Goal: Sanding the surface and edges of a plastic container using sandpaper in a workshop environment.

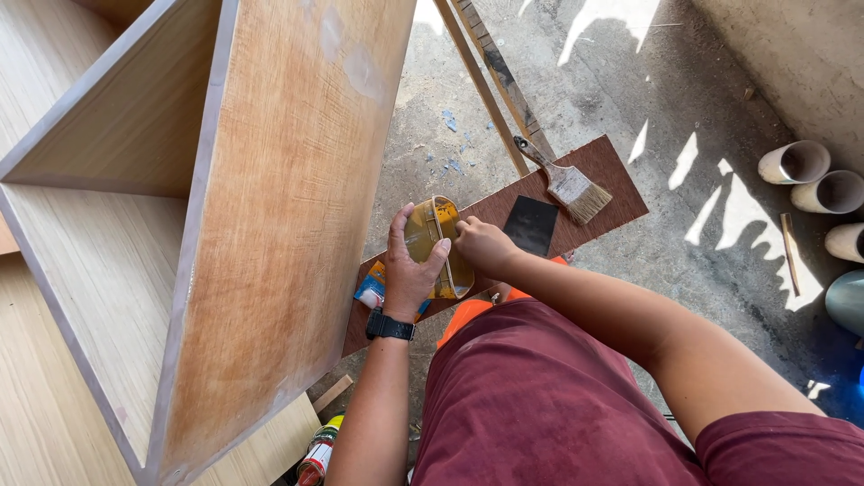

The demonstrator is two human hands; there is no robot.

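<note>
**Both hands on a yellow tin at the board's near-left end**

At the left stands a large plywood cabinet carcass (270, 225), tipped so that one broad side panel faces up and towards the person, within easy reach. Below it, by the floor, a small can with a red and green label (317, 454) lies on its side.

The left hand (409, 270), with a black watch (390, 326) at the wrist, wraps around a yellow-stained tin (432, 238), thumb on one side and fingers curled on the other, apparently to steady it. The tin sits at the near-left end of a dark brown board (603, 171) lying on the concrete floor (450, 108).

The right hand (481, 245) is bunched at the tin's top edge, fingertips pinched there; what they pinch is hidden.

Further right on the board lie a dark square sheet (531, 223) and, at the far edge, a flat paintbrush (567, 184) with its bristles clear of the floor. At the far right, pale pipe ends (814, 180) lie side by side.
</note>
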